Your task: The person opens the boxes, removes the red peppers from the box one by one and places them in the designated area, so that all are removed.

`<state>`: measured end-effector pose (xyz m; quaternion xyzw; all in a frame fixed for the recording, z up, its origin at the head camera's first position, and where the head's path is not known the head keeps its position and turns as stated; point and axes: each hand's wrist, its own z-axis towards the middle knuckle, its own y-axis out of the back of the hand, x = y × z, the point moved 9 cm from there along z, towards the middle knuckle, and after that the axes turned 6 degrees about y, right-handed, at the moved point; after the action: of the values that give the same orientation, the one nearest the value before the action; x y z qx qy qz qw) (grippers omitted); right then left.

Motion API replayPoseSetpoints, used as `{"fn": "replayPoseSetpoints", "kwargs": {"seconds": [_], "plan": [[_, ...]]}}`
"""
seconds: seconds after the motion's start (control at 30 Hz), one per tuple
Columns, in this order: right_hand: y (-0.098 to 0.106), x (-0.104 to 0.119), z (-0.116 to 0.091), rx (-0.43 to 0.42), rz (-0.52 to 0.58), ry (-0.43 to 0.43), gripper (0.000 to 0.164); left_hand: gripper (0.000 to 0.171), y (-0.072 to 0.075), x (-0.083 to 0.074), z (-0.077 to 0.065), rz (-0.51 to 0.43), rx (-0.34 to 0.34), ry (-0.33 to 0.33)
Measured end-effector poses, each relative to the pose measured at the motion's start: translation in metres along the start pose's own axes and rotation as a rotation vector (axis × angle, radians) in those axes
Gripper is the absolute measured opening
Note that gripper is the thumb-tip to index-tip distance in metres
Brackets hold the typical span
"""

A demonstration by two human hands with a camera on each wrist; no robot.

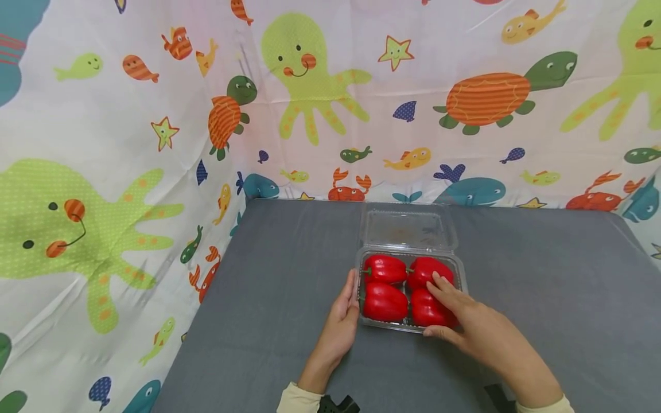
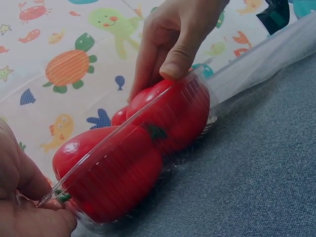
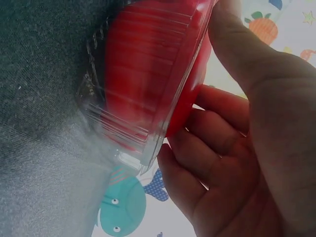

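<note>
A clear plastic clamshell container [image 1: 392, 326] holds several red bell peppers in two rows. The front left pepper [image 1: 384, 302] and back left pepper [image 1: 384, 268] lie with green stems to the left. My left hand [image 1: 334, 324] grips the container's left side, thumb and fingers at its rim in the left wrist view. Over the right side is my right hand [image 1: 477, 321], its fingers and thumb around the front right pepper [image 1: 428, 308]. Its fingertips also overlap the back right pepper [image 1: 424, 269]. In the right wrist view, bent fingers lie against the red pepper [image 3: 140, 74].
The container's clear lid [image 1: 408, 226] is folded back, flat behind the tray. A grey cloth [image 1: 279, 298] covers the table. Behind and to the left hangs a white curtain [image 1: 320, 155] printed with sea animals.
</note>
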<state>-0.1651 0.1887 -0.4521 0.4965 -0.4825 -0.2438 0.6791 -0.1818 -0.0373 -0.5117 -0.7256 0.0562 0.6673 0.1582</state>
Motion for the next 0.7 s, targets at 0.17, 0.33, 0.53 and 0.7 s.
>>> {"fn": "replayPoseSetpoints", "kwargs": {"seconds": [0.17, 0.33, 0.53, 0.7], "plan": [[-0.0004, -0.0001, 0.0008, -0.006, 0.009, -0.005, 0.089, 0.067, 0.0009, 0.0014, -0.001, 0.006, -0.001, 0.003], [0.0019, -0.002, 0.0034, -0.011, 0.022, -0.005, 0.087, 0.068, 0.0003, 0.0, 0.0005, -0.002, 0.002, -0.005], [0.0031, -0.0033, 0.0049, -0.012, 0.045, 0.005, 0.087, 0.068, 0.0008, -0.0001, 0.0005, 0.003, 0.003, -0.006], [0.0019, -0.0069, 0.0063, 0.015, 0.055, -0.015, 0.087, 0.068, 0.0008, -0.0004, 0.0001, -0.003, 0.009, -0.006]]}}
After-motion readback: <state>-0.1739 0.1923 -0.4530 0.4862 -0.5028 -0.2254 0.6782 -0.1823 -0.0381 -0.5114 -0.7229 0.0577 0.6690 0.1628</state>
